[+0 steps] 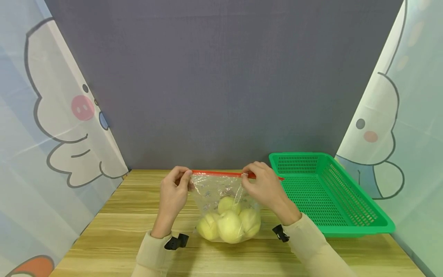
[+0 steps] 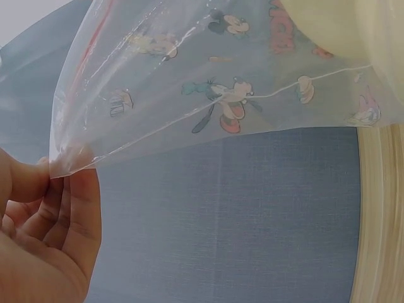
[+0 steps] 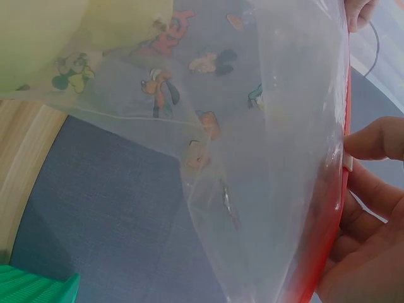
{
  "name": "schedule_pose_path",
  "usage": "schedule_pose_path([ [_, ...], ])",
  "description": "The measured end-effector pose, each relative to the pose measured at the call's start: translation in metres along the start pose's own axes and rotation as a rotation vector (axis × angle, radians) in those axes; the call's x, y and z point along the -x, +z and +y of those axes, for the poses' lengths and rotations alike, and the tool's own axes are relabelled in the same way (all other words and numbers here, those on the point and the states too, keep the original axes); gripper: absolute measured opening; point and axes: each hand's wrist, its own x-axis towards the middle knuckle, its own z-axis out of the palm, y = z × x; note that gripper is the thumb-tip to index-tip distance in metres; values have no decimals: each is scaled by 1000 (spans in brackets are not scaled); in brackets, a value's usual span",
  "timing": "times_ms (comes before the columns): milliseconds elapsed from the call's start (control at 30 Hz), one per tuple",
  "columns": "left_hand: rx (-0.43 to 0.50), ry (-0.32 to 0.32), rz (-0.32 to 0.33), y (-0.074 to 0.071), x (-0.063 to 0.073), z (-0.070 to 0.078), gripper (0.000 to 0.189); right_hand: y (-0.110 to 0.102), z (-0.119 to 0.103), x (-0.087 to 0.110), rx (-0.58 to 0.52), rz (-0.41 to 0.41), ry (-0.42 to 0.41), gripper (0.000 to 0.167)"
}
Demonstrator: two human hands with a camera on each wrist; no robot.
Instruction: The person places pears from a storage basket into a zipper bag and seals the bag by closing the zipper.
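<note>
A clear zip bag (image 1: 207, 192) with printed cartoon figures and a red zip strip (image 1: 218, 174) along its top holds several round yellow-green fruits (image 1: 230, 227), whose kind I cannot tell for sure. Its bottom is low over the wooden table; whether it touches, I cannot tell. My left hand (image 1: 174, 194) pinches the bag's upper left corner between thumb and fingers. On the right part of the strip, my right hand (image 1: 265, 187) pinches a small white slider (image 3: 348, 161), thumb on one side and fingers on the other. The strip's red end sticks out past the right hand.
To the right on the wooden table (image 1: 117, 231) stands a green plastic basket (image 1: 367, 231), close to my right forearm. A dark grey cloth (image 1: 214, 84) rises behind the table, with printed curtains (image 1: 20, 154) at both sides.
</note>
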Motion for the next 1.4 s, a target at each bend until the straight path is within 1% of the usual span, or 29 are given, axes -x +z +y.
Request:
schedule_pose_path([
  [233,2,3,5,1,0,0,18,-1,3,1,-3,15,6,11],
  [533,6,-7,-4,0,0,0,20,-3,5,3,-20,7,26,12],
  [733,-2,-15,-7,0,0,0,21,-3,8,4,-34,27,15,12],
  [900,-2,-14,-3,0,0,0,21,-3,10,6,-22,48,-1,10],
  [1267,4,-25,-4,0,0,-1,20,-3,13,7,-12,72,-2,11],
  [1400,5,-19,2,0,0,-1,19,-3,15,7,-6,82,-12,11],
])
